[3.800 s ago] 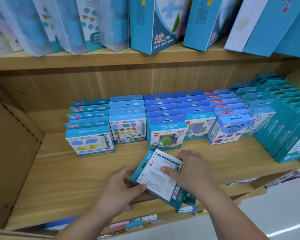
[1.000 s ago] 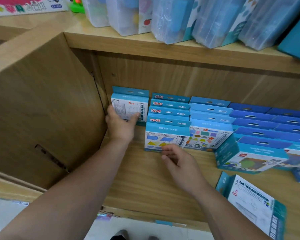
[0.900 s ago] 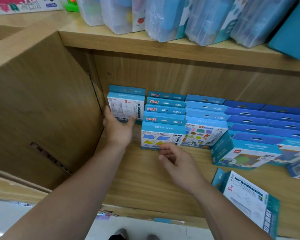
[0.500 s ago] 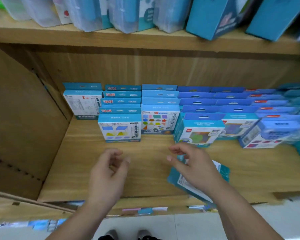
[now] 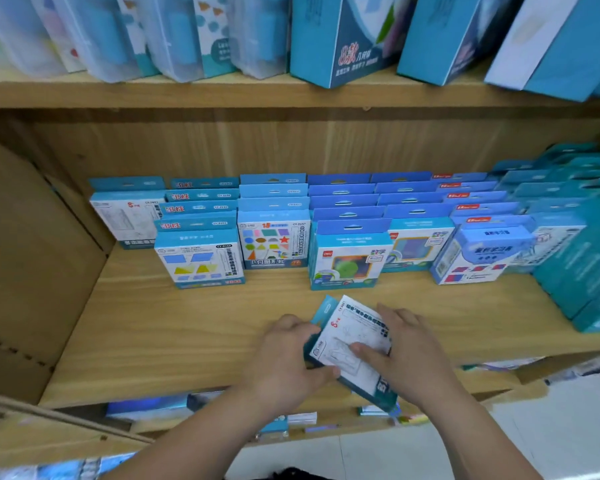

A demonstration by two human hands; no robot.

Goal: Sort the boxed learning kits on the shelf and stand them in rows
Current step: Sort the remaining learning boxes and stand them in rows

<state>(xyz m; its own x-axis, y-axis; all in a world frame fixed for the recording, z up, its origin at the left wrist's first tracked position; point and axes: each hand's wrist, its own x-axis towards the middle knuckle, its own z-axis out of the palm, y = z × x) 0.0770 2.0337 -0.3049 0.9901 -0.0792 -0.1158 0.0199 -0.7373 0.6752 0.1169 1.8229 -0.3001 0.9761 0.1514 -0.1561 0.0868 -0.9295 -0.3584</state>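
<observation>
A white-and-teal boxed kit point(image 5: 352, 336) lies tilted near the front edge of the wooden shelf point(image 5: 174, 327). My left hand point(image 5: 288, 355) grips its left side, thumb under the lower corner. My right hand point(image 5: 406, 348) holds its right side with the thumb on the white face. Behind stand rows of blue boxed kits: a matching white kit point(image 5: 127, 216) at the far left, a shapes kit point(image 5: 200, 258), a coloured-shapes kit point(image 5: 274, 242) and a green-circle kit point(image 5: 349, 258).
Teal boxes point(image 5: 582, 244) crowd the shelf's right end. The upper shelf point(image 5: 222, 91) carries clear plastic cases and large blue boxes. A wooden side panel point(image 5: 32, 258) closes the left. Small items sit on the shelf below point(image 5: 291, 419).
Both hands left the standing rows and dropped to the front of the shelf, where they took hold of the lying white kit. My view swung right and down.
</observation>
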